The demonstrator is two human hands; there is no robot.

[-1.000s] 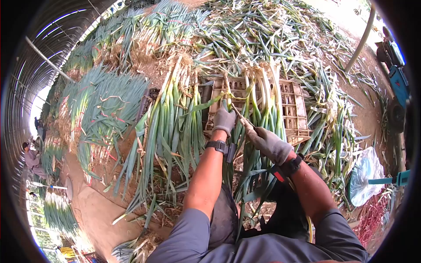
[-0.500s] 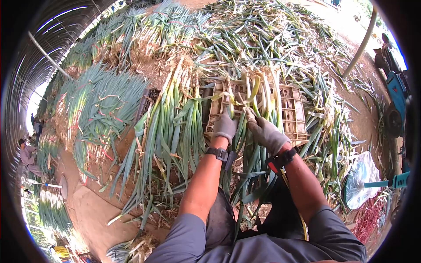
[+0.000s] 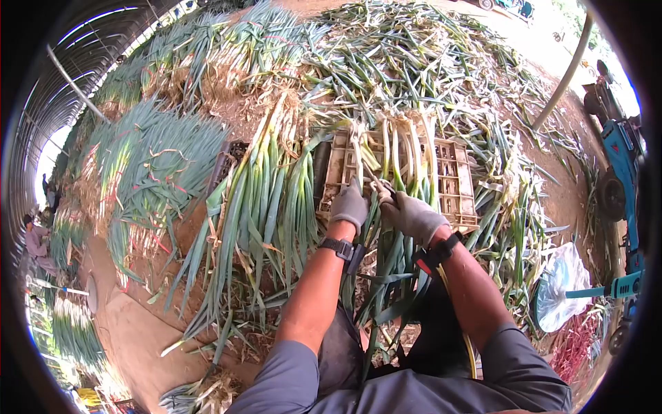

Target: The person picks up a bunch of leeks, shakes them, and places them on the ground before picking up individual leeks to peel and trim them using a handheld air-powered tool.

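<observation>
My left hand, in a grey glove, is closed around a green onion, its pale root end pointing away from me. Just to its right, my gloved right hand is closed on a slim brownish rod-like thing, partly hidden by the fingers. Both hands are over the near side of a beige plastic crate. Several green onions lie across this crate beyond my right hand, leaves toward me. To the left rests a thick row of green onions. A yellow hose runs beside my right forearm.
Tied bundles of green onions cover the ground at left. Loose leaves are heaped beyond the crate and to its right. A clear plastic bag hangs near blue machinery. Another person is at far left.
The yellowish leaf above my right hand has dropped away from its raised position. The slim rod-like thing has drawn lower, nearer my left hand. Both hands remain close together over the crate.
</observation>
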